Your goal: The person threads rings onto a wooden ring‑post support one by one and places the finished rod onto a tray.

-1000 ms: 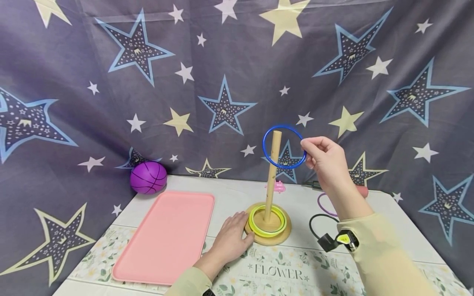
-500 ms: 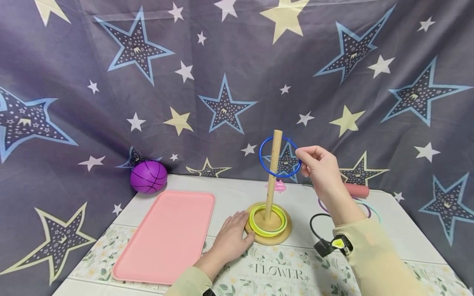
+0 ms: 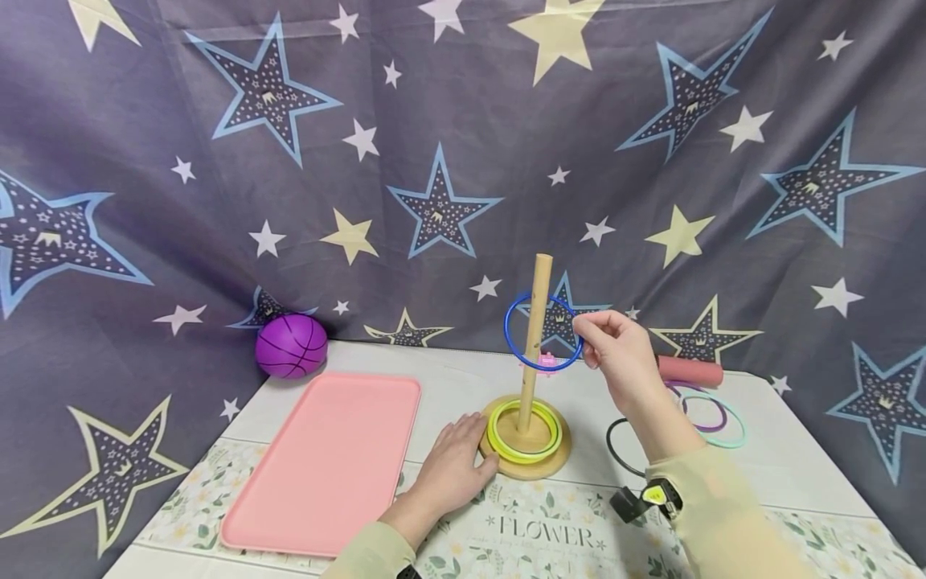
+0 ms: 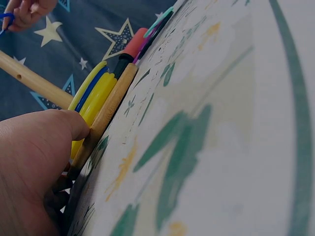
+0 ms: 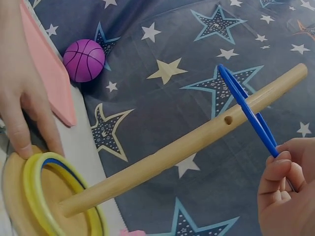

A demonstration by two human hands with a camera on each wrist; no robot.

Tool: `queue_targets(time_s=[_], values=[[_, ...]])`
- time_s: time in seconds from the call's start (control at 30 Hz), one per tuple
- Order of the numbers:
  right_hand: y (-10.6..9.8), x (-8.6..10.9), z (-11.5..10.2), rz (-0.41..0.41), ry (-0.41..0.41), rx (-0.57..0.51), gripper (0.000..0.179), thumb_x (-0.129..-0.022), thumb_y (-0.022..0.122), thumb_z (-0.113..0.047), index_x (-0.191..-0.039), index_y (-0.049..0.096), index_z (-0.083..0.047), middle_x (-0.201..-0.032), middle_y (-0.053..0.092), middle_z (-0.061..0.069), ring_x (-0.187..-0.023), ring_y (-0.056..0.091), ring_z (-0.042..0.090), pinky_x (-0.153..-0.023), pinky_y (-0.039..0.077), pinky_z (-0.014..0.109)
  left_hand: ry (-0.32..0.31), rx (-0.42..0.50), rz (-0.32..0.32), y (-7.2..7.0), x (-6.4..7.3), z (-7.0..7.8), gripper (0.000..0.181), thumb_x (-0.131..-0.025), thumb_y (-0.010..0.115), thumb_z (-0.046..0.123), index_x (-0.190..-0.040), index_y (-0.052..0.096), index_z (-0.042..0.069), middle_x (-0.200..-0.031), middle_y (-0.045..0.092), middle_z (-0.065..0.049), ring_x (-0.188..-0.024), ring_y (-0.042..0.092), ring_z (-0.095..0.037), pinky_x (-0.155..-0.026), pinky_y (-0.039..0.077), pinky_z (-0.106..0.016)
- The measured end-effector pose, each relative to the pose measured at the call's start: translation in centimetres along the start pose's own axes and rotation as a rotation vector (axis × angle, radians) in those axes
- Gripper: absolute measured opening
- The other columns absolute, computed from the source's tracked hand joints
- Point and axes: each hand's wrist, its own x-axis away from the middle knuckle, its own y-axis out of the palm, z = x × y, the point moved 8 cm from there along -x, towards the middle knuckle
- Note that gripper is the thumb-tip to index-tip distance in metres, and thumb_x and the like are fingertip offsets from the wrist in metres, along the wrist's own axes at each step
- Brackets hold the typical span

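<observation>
My right hand (image 3: 615, 354) pinches a blue ring (image 3: 506, 328) between thumb and fingers. In the right wrist view the blue ring (image 5: 261, 130) encircles the upper part of a wooden pole (image 5: 162, 160), tilted. The pole rises from a round wooden base (image 3: 567, 444). Yellow rings (image 3: 525, 460) lie on the base around the pole's foot, and a second blue ring (image 4: 89, 91) shows between them in the left wrist view. My left hand (image 3: 450, 466) rests against the base's left edge, its fingers fairly straight and the thumb touching the edge.
A pink tray (image 3: 325, 458) lies left, with a purple ball (image 3: 292, 346) behind it. Behind the pole is a small pink toy (image 3: 548, 363). Purple and mint rings (image 3: 739, 422), a black ring (image 3: 615, 454) and a red cylinder (image 3: 690, 371) lie right. A star-patterned cloth hangs behind.
My right hand has moved down and slightly left, lowering the blue ring from around the pole's top to further down its length. The left hand has stayed at the base.
</observation>
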Motion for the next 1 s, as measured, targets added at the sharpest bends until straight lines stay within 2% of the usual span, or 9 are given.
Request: queue_targets(time_s=[0.37,0.53,0.63,1.0], values=[[-0.2,0.8,3.5,0.021,0.077,0.005,0.013,-0.107,0.073,-0.009,-0.096,0.075,-0.016,-0.083,0.066,0.0,-0.066,0.055,0.008,-0.055,0.046,0.018,-0.001,-0.012,0.005,0.0,0.0,0.1,0.068,-0.107,0.06,0.033,-0.165,0.047,-0.001,-0.171,0.045,-0.02,-0.163,0.035,-0.037,-0.136,0.02,-0.055],[-0.1,1.3,4.8,0.035,0.1,0.008,0.005,-0.108,0.071,-0.008,-0.105,0.075,-0.007,-0.088,0.068,0.002,-0.067,0.055,0.008,-0.055,0.046,0.018,-0.005,-0.011,0.002,0.0,0.0,0.1,0.068,-0.107,0.06,0.033,-0.165,0.047,-0.001,-0.171,0.044,-0.02,-0.163,0.034,-0.037,-0.136,0.019,-0.055],[-0.1,1.6,5.6,0.035,0.112,0.011,0.007,-0.108,0.072,-0.009,-0.109,0.073,-0.002,-0.086,0.068,0.001,-0.068,0.055,0.008,-0.055,0.046,0.018,-0.004,-0.007,0.003,-0.1,0.0,0.2,0.068,-0.107,0.06,0.033,-0.165,0.047,-0.002,-0.171,0.045,-0.02,-0.163,0.034,-0.037,-0.136,0.019,-0.055],[-0.7,2.5,8.4,0.055,0.149,0.027,0.008,-0.106,0.074,-0.007,-0.109,0.073,0.0,-0.083,0.066,0.001,-0.065,0.054,0.007,-0.053,0.046,0.017,0.034,-0.018,0.02,-0.4,0.2,0.5,0.068,-0.107,0.062,0.033,-0.162,0.049,-0.005,-0.168,0.047,-0.024,-0.16,0.038,-0.041,-0.134,0.023,-0.059]])
